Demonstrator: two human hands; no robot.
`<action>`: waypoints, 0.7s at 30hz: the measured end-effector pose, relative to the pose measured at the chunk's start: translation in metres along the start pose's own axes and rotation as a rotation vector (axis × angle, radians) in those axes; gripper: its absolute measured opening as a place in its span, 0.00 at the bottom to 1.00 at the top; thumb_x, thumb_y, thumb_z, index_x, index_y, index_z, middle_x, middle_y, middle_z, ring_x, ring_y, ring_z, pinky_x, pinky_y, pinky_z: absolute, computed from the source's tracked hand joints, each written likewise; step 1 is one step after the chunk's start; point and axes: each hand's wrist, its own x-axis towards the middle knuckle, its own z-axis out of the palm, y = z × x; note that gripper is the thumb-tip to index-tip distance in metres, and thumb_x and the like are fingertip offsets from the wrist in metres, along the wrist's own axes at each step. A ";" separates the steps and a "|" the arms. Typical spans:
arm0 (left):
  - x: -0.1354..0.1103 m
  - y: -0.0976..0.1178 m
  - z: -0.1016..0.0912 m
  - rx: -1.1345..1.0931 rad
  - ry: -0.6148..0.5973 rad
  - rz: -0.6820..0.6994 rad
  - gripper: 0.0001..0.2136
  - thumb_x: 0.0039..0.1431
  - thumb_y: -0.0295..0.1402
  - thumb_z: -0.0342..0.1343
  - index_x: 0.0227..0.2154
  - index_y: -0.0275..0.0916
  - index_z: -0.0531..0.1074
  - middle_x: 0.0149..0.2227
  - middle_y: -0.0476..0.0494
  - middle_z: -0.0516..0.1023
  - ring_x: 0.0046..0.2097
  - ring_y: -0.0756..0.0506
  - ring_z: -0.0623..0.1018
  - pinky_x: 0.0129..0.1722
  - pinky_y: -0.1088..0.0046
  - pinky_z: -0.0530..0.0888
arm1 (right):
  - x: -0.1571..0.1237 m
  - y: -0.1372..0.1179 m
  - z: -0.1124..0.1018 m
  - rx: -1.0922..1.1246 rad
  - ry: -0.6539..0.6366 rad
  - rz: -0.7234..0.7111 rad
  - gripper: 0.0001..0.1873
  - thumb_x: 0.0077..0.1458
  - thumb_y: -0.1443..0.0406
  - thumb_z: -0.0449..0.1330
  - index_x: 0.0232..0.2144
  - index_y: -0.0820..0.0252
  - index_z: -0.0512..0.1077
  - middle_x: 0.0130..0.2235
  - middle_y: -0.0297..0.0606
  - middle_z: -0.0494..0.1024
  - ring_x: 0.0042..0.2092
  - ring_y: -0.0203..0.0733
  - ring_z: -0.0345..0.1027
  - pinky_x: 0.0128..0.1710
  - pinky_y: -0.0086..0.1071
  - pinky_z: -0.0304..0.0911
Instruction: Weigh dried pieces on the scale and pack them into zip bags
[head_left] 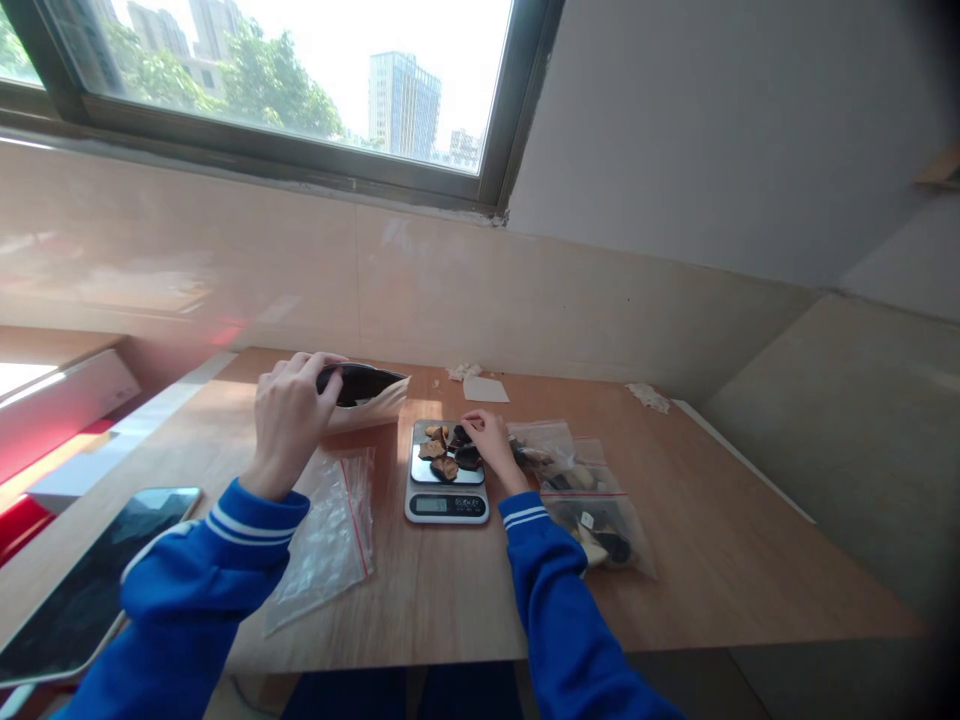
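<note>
My left hand (289,415) grips the rim of an open pouch (375,403), pale outside and dark inside, standing at the back of the table. To its right, a small digital kitchen scale (448,506) carries several brown and black dried chunks (444,466) on its shiny plate. My right hand (491,440) reaches over the plate's right edge, its fingertips pinched at a dark chunk (463,435). Clear zip bags (330,540) lie flat in front of the pouch. Filled zip bags (600,510) holding dark and pale pieces lie right of my right hand.
A large dark-screened tablet (97,575) lies at the left beside my sleeve. Along the back are a white paper slip (485,389), a crumpled scrap (463,371) and another scrap (648,397) farther right. The wall (450,300) and window bound the table behind.
</note>
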 end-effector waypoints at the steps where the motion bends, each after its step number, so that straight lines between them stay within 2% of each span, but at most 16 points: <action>1: 0.000 0.001 0.000 0.000 0.000 0.001 0.13 0.62 0.36 0.47 0.42 0.41 0.75 0.40 0.42 0.77 0.42 0.41 0.73 0.42 0.66 0.66 | -0.003 -0.004 -0.001 -0.099 0.003 -0.026 0.10 0.57 0.61 0.56 0.33 0.59 0.76 0.38 0.40 0.77 0.43 0.43 0.68 0.47 0.38 0.59; 3: -0.001 0.003 -0.001 -0.002 -0.005 0.001 0.13 0.62 0.36 0.46 0.42 0.41 0.74 0.40 0.42 0.77 0.42 0.41 0.73 0.42 0.66 0.66 | -0.010 -0.013 -0.003 -0.218 -0.017 -0.058 0.13 0.59 0.57 0.54 0.34 0.56 0.76 0.43 0.40 0.74 0.47 0.45 0.64 0.50 0.40 0.55; 6: -0.003 0.006 -0.002 -0.003 -0.010 -0.003 0.13 0.62 0.36 0.46 0.41 0.41 0.74 0.40 0.42 0.77 0.42 0.40 0.74 0.43 0.66 0.66 | -0.017 -0.022 -0.001 -0.289 -0.106 -0.103 0.15 0.56 0.51 0.57 0.34 0.54 0.75 0.46 0.40 0.70 0.50 0.47 0.60 0.50 0.41 0.53; 9: -0.004 0.007 -0.004 -0.005 -0.020 -0.004 0.13 0.62 0.36 0.46 0.41 0.41 0.74 0.40 0.42 0.77 0.42 0.41 0.74 0.43 0.65 0.65 | -0.019 -0.025 0.004 -0.360 -0.144 -0.127 0.12 0.54 0.54 0.60 0.33 0.55 0.74 0.47 0.40 0.68 0.50 0.48 0.57 0.48 0.41 0.52; 13: -0.006 0.006 -0.005 -0.014 -0.024 -0.007 0.13 0.62 0.36 0.46 0.41 0.41 0.74 0.40 0.42 0.77 0.42 0.41 0.74 0.43 0.65 0.65 | -0.018 -0.025 0.008 -0.375 -0.112 -0.100 0.09 0.57 0.59 0.58 0.31 0.56 0.74 0.45 0.40 0.69 0.49 0.48 0.57 0.48 0.42 0.51; 21: -0.008 0.005 -0.006 -0.041 -0.017 -0.013 0.12 0.61 0.35 0.47 0.41 0.41 0.74 0.39 0.43 0.77 0.42 0.41 0.74 0.44 0.66 0.66 | -0.020 -0.029 0.004 -0.373 -0.036 -0.060 0.09 0.56 0.60 0.58 0.28 0.58 0.72 0.41 0.39 0.71 0.46 0.48 0.60 0.46 0.41 0.51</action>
